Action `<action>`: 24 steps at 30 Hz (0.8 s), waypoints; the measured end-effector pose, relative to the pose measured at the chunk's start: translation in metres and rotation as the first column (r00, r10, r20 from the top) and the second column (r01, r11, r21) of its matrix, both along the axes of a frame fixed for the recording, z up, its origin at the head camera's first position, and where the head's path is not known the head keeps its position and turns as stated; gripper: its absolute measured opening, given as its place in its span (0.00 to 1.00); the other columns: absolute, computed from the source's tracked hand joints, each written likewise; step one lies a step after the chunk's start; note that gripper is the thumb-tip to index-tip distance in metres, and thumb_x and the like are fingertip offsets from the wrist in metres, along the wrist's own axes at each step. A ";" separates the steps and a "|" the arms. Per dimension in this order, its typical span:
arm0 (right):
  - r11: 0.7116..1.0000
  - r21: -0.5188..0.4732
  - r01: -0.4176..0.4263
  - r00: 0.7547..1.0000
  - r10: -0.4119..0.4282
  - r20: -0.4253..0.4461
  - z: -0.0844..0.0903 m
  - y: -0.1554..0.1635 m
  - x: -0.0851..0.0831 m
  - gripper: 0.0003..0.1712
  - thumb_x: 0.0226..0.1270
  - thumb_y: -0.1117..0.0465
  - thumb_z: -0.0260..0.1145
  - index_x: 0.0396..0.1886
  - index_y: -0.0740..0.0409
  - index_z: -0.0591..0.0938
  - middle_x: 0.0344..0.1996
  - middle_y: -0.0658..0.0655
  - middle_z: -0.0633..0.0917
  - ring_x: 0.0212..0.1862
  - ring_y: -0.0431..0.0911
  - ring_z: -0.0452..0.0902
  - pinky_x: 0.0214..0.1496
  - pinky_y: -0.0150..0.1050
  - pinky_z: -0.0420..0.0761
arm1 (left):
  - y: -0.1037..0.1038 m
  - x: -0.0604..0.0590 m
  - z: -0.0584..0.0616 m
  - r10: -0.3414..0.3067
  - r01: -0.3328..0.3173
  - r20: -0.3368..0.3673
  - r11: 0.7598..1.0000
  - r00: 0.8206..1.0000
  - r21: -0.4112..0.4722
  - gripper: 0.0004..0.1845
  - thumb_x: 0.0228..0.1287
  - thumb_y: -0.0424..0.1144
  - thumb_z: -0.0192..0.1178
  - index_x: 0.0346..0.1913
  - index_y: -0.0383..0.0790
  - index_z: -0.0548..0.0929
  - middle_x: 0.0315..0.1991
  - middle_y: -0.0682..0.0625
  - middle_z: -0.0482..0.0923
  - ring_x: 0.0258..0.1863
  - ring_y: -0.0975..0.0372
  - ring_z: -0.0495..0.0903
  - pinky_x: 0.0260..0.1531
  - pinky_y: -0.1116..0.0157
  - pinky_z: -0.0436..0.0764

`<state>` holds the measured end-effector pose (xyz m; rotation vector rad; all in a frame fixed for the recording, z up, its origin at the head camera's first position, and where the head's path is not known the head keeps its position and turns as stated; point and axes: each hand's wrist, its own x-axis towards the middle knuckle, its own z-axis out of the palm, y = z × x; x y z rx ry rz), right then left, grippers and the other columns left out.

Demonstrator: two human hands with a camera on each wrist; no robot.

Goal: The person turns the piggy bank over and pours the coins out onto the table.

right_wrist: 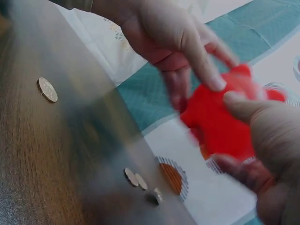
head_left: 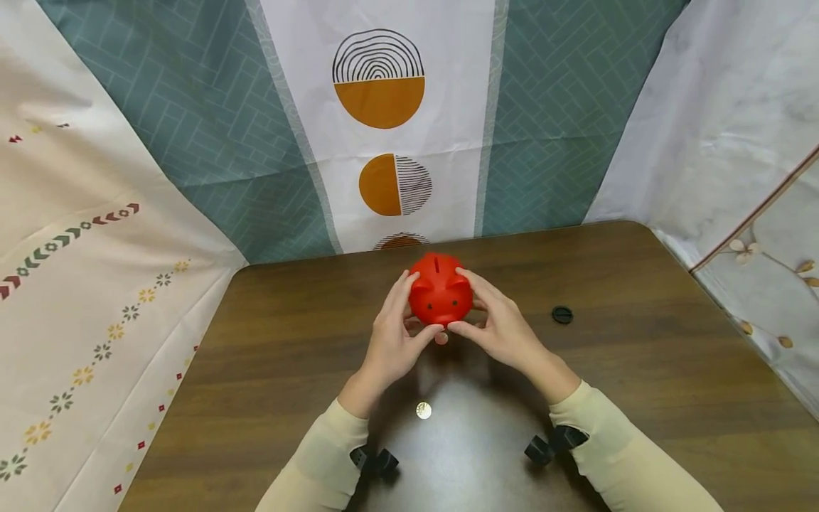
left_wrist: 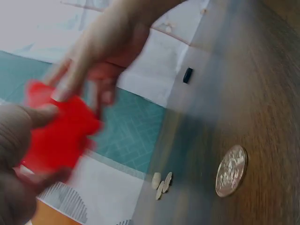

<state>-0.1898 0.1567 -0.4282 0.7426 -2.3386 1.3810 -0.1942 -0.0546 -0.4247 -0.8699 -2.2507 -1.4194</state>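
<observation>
A red piggy bank [head_left: 441,290] with a slot on top is held up between both hands, its face toward me. My left hand [head_left: 398,340] grips its left side, thumb near the snout, and my right hand [head_left: 502,328] grips the other side the same way. Motion blurs the bank in both wrist views, where it is off the table. Below it lie several coins [left_wrist: 161,186], mostly hidden by the hands in the head view. Another gold-coloured coin [head_left: 424,410] lies closer to me.
A brown wooden table [head_left: 294,384] spreads beneath the hands. To the right of the right hand lies a small round black plug [head_left: 562,315]. Patterned cloth [head_left: 550,121] hangs along the table's far edge and both sides.
</observation>
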 end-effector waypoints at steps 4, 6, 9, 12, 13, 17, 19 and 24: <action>1.000 -0.014 0.018 0.985 -0.020 -0.173 0.007 0.000 0.003 0.51 0.47 0.64 0.79 0.71 0.51 0.65 0.71 0.58 0.63 0.46 0.55 0.83 0.35 0.40 0.85 | 0.001 0.002 0.006 0.013 -0.008 -0.176 1.000 0.984 0.030 0.45 0.48 0.30 0.75 0.69 0.39 0.64 0.72 0.41 0.55 0.50 0.50 0.81 0.39 0.60 0.84; 1.000 -0.004 0.004 0.994 -0.005 -0.107 0.007 -0.001 0.002 0.49 0.50 0.61 0.78 0.72 0.49 0.64 0.69 0.57 0.65 0.46 0.53 0.82 0.35 0.37 0.85 | 0.000 0.001 0.006 0.004 -0.001 -0.114 1.000 0.994 0.023 0.45 0.48 0.31 0.74 0.70 0.39 0.63 0.72 0.42 0.57 0.47 0.50 0.83 0.38 0.61 0.84; 1.000 0.018 -0.015 0.997 0.014 0.076 0.003 -0.002 0.000 0.48 0.55 0.56 0.75 0.74 0.42 0.61 0.67 0.54 0.68 0.50 0.53 0.81 0.34 0.35 0.84 | -0.002 0.000 0.002 0.005 -0.004 0.081 1.000 0.997 -0.017 0.48 0.50 0.34 0.74 0.73 0.45 0.60 0.72 0.48 0.56 0.41 0.54 0.84 0.36 0.66 0.84; 1.000 0.021 -0.020 0.988 0.016 0.154 -0.001 -0.002 -0.001 0.48 0.56 0.54 0.74 0.74 0.40 0.60 0.66 0.55 0.69 0.50 0.53 0.81 0.33 0.35 0.84 | -0.003 -0.002 -0.001 0.006 0.001 0.163 0.999 0.987 -0.045 0.48 0.50 0.36 0.73 0.74 0.47 0.58 0.73 0.49 0.54 0.41 0.53 0.85 0.36 0.68 0.84; 1.000 0.014 -0.020 0.987 0.017 0.161 -0.001 -0.002 -0.001 0.48 0.56 0.55 0.75 0.74 0.39 0.60 0.66 0.55 0.69 0.49 0.53 0.82 0.32 0.35 0.84 | -0.004 -0.002 -0.002 0.007 0.001 0.164 0.999 0.986 -0.049 0.48 0.51 0.36 0.73 0.74 0.47 0.58 0.73 0.49 0.54 0.41 0.52 0.85 0.36 0.68 0.83; 1.000 0.010 -0.015 0.987 0.014 0.161 -0.002 -0.002 -0.002 0.48 0.55 0.55 0.75 0.73 0.38 0.61 0.66 0.53 0.69 0.50 0.52 0.81 0.33 0.33 0.84 | -0.004 -0.003 -0.003 0.005 0.003 0.160 0.999 0.987 -0.049 0.48 0.50 0.36 0.73 0.73 0.46 0.58 0.73 0.48 0.54 0.42 0.52 0.85 0.36 0.68 0.83; 1.000 0.014 -0.010 0.989 0.008 0.149 -0.002 -0.002 -0.002 0.49 0.55 0.56 0.75 0.73 0.38 0.61 0.67 0.51 0.69 0.49 0.52 0.82 0.33 0.32 0.84 | -0.004 -0.003 -0.003 0.004 0.003 0.150 0.999 0.989 -0.044 0.48 0.50 0.36 0.73 0.73 0.47 0.58 0.73 0.49 0.54 0.42 0.53 0.85 0.36 0.67 0.84; 1.000 0.005 0.014 0.996 -0.013 -0.087 0.002 0.001 0.000 0.51 0.48 0.61 0.79 0.72 0.46 0.64 0.70 0.55 0.64 0.51 0.52 0.81 0.38 0.37 0.85 | -0.002 -0.002 0.001 0.026 -0.026 -0.073 1.000 0.997 -0.004 0.45 0.48 0.35 0.75 0.70 0.46 0.64 0.73 0.48 0.56 0.48 0.53 0.82 0.39 0.63 0.84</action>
